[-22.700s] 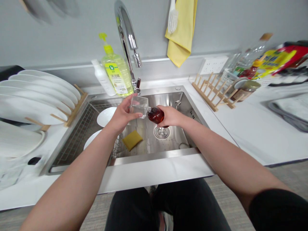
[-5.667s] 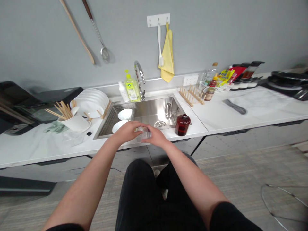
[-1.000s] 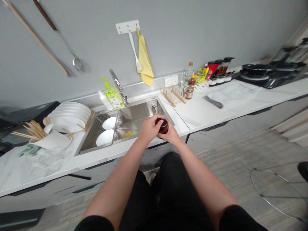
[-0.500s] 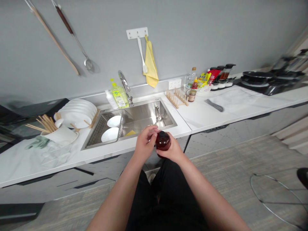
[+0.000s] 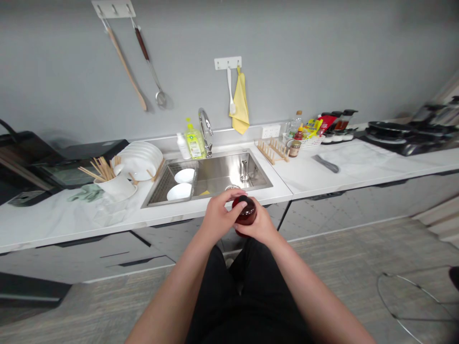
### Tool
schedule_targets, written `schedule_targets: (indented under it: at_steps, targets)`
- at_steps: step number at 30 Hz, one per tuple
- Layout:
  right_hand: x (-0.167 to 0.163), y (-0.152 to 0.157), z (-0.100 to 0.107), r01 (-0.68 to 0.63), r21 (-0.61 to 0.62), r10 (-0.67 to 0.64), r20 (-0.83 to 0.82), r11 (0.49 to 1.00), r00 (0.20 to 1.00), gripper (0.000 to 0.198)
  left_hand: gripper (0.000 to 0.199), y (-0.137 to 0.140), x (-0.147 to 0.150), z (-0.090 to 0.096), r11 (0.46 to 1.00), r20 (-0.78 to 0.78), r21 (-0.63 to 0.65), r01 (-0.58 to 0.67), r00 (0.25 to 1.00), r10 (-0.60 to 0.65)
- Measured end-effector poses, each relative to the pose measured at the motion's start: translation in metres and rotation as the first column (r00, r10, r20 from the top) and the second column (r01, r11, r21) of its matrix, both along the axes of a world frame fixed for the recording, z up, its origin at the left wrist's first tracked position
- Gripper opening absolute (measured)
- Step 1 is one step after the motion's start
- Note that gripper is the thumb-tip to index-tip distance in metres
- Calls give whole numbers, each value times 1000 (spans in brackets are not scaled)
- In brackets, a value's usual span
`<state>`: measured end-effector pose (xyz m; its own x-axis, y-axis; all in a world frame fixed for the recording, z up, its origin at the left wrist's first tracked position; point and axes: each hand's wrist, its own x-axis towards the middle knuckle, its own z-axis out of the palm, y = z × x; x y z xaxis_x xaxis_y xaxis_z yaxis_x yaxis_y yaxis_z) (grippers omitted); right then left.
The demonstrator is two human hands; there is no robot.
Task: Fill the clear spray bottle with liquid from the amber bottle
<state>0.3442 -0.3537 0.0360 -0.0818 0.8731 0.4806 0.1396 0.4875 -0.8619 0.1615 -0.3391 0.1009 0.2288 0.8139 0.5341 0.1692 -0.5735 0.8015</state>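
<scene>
Red-brown bottle (image 5: 246, 216): sides partly covered by the right hand (image 5: 261, 221), its fingers mostly hidden behind; dark cap (image 5: 243, 198) partly masked by the left hand (image 5: 220, 212). Yellow item (image 5: 205, 193) in sink (image 5: 224, 171): sliver visible, remainder hidden. Soap bottle (image 5: 195, 143): small print illegible. Black appliance (image 5: 17, 160), left: cropped. Stove-end items (image 5: 426, 117): blurred. Black object (image 5: 455, 276), right edge: cropped, unidentified.

"What's being worn here?"
"Black trousers (image 5: 211, 282), plain and matte, with no more than a soft sheen."
"And nearer the wearer?"
"More black cloth (image 5: 247, 325) fills the lower middle; whether that's top or trousers, I can't tell."
"The arms?"
"Both forearms (image 5: 190, 267) are bare, smooth in outline, narrowing evenly toward the far end."
"Anything lower down?"
"A pale patch (image 5: 229, 262) where the trousers part, too small to identify."
</scene>
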Motion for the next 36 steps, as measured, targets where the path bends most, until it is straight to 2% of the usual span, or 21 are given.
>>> schedule_targets:
  at_steps: [2,4,7,9,12,15,18,20,22,26,28,29,31,33,36]
  targets:
    - [-1,-4,5,-4,7,4,28,1000,1000,72,36,-4,-8,7,991,-6,-29,134,991,-134]
    - [-3,-6,9,2,16,-2,50,1000,999,72,45,-7,-12,11,985,17,-24,171,985,-171]
    - [-8,-8,11,12,27,-13,41,1000,999,68,38,-9,-9,9,1000,77,-10,26,997,-25]
    - [-12,-9,10,-11,28,10,30,1000,999,71,33,-8,-7,5,998,116,-50,-29,993,35]
    - [-15,-11,9,-47,15,46,39,999,998,74,39,-9,-11,-3,994,153,-111,5,988,12]
    - [-17,-10,5,-45,1,45,36,999,998,70,44,-15,-20,-16,996,170,-86,17,985,-2]
    - [-25,-7,1,-15,4,15,32,1000,999,69,67,-27,-28,-37,997,150,-80,9,989,3]
    - [-35,-5,-1,7,40,-9,68,999,998,74,84,-34,-34,-51,990,123,-138,-39,991,56]
    - [-49,-2,-2,0,85,-10,114,996,993,81,92,-39,-43,-62,975,101,-197,-105,987,127]
    - [-71,3,-6,-129,81,107,231,988,967,111,87,-34,-81,-71,942,84,-226,-249,958,273]
    - [-69,6,-14,-195,56,170,303,979,938,115,84,-24,-113,-70,890,85,-237,-389,904,418]
    - [-64,8,-21,-219,38,194,330,975,924,109,84,-18,-132,-68,844,84,-240,-480,856,510]
    - [-48,12,-41,-252,-13,240,359,968,902,86,90,-6,-176,-61,703,45,-215,-678,712,701]
    - [-25,19,-63,-220,-69,229,365,973,902,65,90,5,-224,-52,545,-90,-115,-831,555,827]
    - [11,32,-88,-22,37,4,420,999,907,51,93,21,-292,-43,326,-243,-29,-945,323,915]
